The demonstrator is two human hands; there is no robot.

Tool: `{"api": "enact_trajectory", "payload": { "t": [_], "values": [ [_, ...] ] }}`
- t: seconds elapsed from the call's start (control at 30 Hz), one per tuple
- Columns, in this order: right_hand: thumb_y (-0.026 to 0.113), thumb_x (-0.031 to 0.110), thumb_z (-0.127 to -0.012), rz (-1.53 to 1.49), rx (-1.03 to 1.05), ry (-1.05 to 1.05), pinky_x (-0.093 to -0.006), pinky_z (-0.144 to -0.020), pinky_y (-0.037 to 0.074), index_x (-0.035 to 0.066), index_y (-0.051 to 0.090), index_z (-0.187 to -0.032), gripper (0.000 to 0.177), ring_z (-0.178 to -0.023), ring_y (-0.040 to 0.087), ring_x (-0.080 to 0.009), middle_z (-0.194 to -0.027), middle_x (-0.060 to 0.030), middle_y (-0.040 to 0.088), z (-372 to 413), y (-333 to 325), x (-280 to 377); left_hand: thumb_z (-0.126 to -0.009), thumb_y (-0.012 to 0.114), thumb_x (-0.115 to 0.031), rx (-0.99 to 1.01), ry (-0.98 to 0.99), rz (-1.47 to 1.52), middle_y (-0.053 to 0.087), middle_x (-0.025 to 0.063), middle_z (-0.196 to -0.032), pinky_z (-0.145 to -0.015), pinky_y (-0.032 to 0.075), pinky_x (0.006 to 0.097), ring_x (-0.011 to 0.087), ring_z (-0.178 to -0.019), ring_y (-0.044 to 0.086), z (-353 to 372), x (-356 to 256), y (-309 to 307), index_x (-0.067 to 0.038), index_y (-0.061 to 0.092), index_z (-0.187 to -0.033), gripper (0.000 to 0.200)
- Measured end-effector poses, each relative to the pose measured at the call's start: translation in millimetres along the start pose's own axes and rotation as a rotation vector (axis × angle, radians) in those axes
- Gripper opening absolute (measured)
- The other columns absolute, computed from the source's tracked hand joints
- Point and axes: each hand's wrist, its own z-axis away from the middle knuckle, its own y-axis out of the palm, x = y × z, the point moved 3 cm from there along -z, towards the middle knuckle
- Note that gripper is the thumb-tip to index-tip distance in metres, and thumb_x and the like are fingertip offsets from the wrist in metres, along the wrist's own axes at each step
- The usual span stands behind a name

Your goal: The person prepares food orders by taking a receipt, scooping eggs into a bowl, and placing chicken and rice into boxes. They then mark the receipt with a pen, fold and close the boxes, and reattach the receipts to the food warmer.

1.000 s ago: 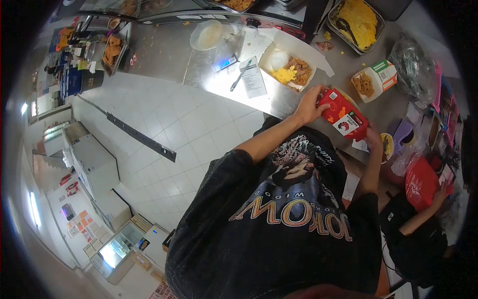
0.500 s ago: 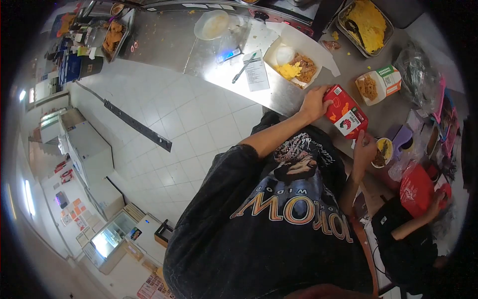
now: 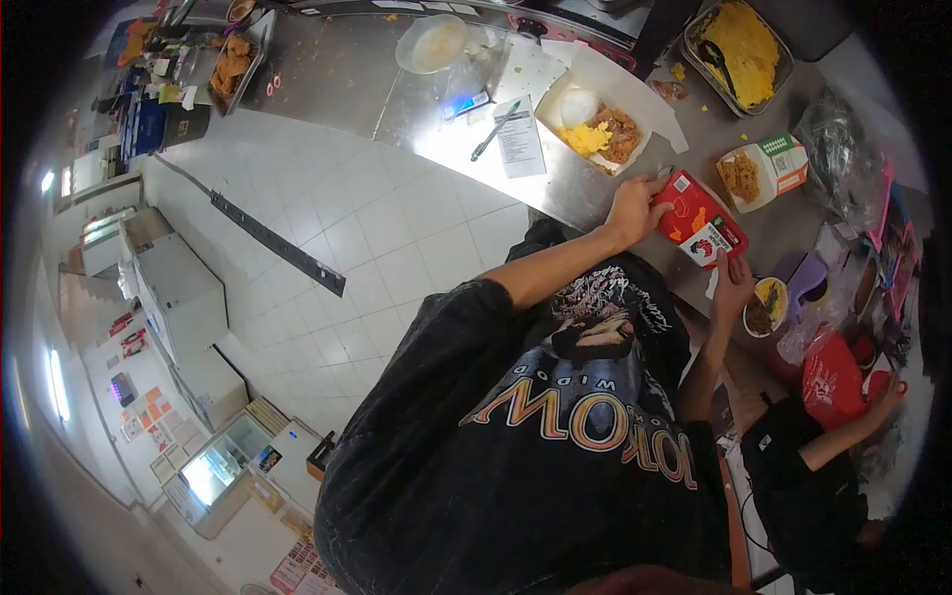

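A red printed food box (image 3: 700, 216) with a white logo panel is between my two hands, above the steel counter's edge. My left hand (image 3: 637, 210) grips its left end, thumb on the printed face. At the box's lower right end, the fingers of my right hand (image 3: 732, 283) pinch the edge by the white panel. Just ahead lies an open carton (image 3: 643, 97) with white rice, yellow shreds and browned food. Beyond the box stands a smaller carton (image 3: 776, 169) with fried food. A round tub (image 3: 766, 305) of food sits close to my right hand.
A metal tray of yellow food (image 3: 739, 55) stands at the back right. A paper slip (image 3: 520, 145), a pen (image 3: 494, 132) and a plastic bowl (image 3: 431, 45) lie on the left. At right, a co-worker's hand (image 3: 881, 402) is by a red bag (image 3: 831, 377).
My view has shifted slightly. Both hands still hold the red box; my right hand's fingers have moved up along its lower end and look straighter.
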Motion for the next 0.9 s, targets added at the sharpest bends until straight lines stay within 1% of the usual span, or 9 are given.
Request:
{"api": "enact_trajectory", "payload": {
  "t": [0.03,0.13,0.23,0.33,0.43,0.53,0.63,0.73,0.9],
  "values": [
    [0.076,0.008,-0.093,-0.048,-0.005,-0.021,-0.0295,-0.090,0.053,-0.009,0.065,-0.124,0.037,-0.102,0.068,-0.0171,-0.116,-0.0154,0.072,3,-2,2,-0.082,0.078,-0.013,-0.007,0.003,0.062,0.069,0.0217,-0.102,-0.081,0.054,0.0420,0.0363,-0.093,0.068,3,-4,-5,-0.001,0.066,-0.127,0.048],
    [0.078,0.008,-0.091,-0.045,-0.021,-0.065,-0.0301,-0.093,0.052,-0.011,0.063,-0.126,0.043,-0.108,0.067,-0.0184,-0.120,-0.0177,0.070,9,-6,10,-0.082,0.077,-0.011,-0.054,0.135,0.173,0.069,0.0214,-0.104,-0.081,0.054,0.0405,0.0350,-0.092,0.068,8,-6,-9,-0.001,0.064,-0.132,0.052],
    [0.071,0.010,-0.097,-0.039,-0.058,-0.069,-0.0292,-0.101,0.049,-0.011,0.059,-0.132,0.043,-0.114,0.066,-0.0199,-0.127,-0.0191,0.068,5,-13,-1,-0.083,0.077,-0.010,-0.048,0.131,0.146,0.070,0.0219,-0.111,-0.082,0.055,0.0394,0.0347,-0.096,0.069,8,-4,-9,-0.001,0.065,-0.130,0.049],
    [0.073,0.013,-0.096,-0.013,-0.047,-0.059,-0.0310,-0.095,0.052,-0.012,0.062,-0.129,0.042,-0.108,0.067,-0.0197,-0.122,-0.0194,0.070,2,-7,8,-0.084,0.076,-0.009,-0.080,0.053,0.135,0.071,0.0227,-0.113,-0.083,0.056,0.0395,0.0341,-0.097,0.071,3,3,-2,0.000,0.066,-0.128,0.046],
    [0.071,0.017,-0.098,0.123,0.001,-0.027,-0.0308,-0.094,0.052,-0.010,0.062,-0.130,0.042,-0.108,0.067,-0.0196,-0.122,-0.0183,0.070,-14,-4,-12,-0.081,0.077,-0.009,-0.087,0.016,0.105,0.072,0.0254,-0.102,-0.079,0.057,0.0422,0.0380,-0.088,0.072,-5,7,2,0.003,0.069,-0.121,0.043],
    [0.071,0.018,-0.098,0.239,0.014,0.119,-0.0315,-0.092,0.053,-0.011,0.062,-0.129,0.043,-0.106,0.068,-0.0188,-0.119,-0.0177,0.071,-26,-2,-30,-0.082,0.075,-0.010,-0.009,-0.059,0.061,0.073,0.0242,-0.104,-0.083,0.057,0.0411,0.0350,-0.089,0.073,-13,24,11,-0.001,0.068,-0.124,0.043],
    [0.071,0.018,-0.098,-0.007,-0.013,0.265,-0.0321,-0.089,0.055,-0.011,0.062,-0.127,0.042,-0.102,0.068,-0.0181,-0.117,-0.0168,0.071,-26,-4,-22,-0.082,0.075,-0.010,0.020,-0.125,0.015,0.073,0.0236,-0.102,-0.083,0.057,0.0401,0.0351,-0.088,0.073,-16,23,14,0.000,0.069,-0.123,0.042],
    [0.072,0.016,-0.097,-0.150,-0.025,0.125,-0.0327,-0.087,0.055,-0.009,0.060,-0.130,0.043,-0.100,0.067,-0.0179,-0.118,-0.0155,0.070,-24,-2,-10,-0.083,0.074,-0.009,0.011,-0.103,-0.051,0.073,0.0228,-0.104,-0.083,0.057,0.0391,0.0344,-0.091,0.072,-12,17,10,0.000,0.069,-0.122,0.040],
    [0.070,0.011,-0.098,-0.355,0.000,0.030,-0.0325,-0.090,0.055,-0.008,0.056,-0.133,0.043,-0.106,0.065,-0.0190,-0.124,-0.0154,0.066,-24,-8,-20,-0.086,0.072,-0.004,-0.111,0.022,0.189,0.072,0.0213,-0.113,-0.086,0.057,0.0377,0.0315,-0.101,0.071,1,-4,-3,0.000,0.069,-0.124,0.038]
  ]
}}
